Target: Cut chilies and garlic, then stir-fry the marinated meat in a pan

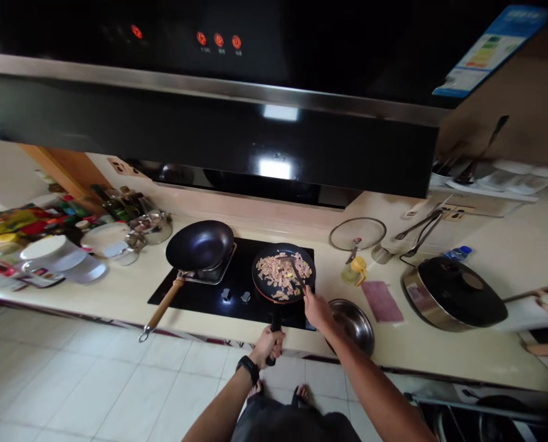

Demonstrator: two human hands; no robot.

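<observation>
A dark frying pan sits on the right side of the black gas hob. Small pieces of pale, pinkish sliced meat with yellow bits are spread across its base. My left hand, with a black watch on its wrist, is wrapped round the pan's black handle. In my right hand is a dark spatula, its head among the meat pieces. The fingers of that hand are closed on the spatula's handle.
A wok stands on the left burner, its wooden handle jutting past the counter edge. Right of the hob are a steel bowl, a yellow-topped oil jug, a pink cloth and a lidded electric pot. A range hood hangs overhead.
</observation>
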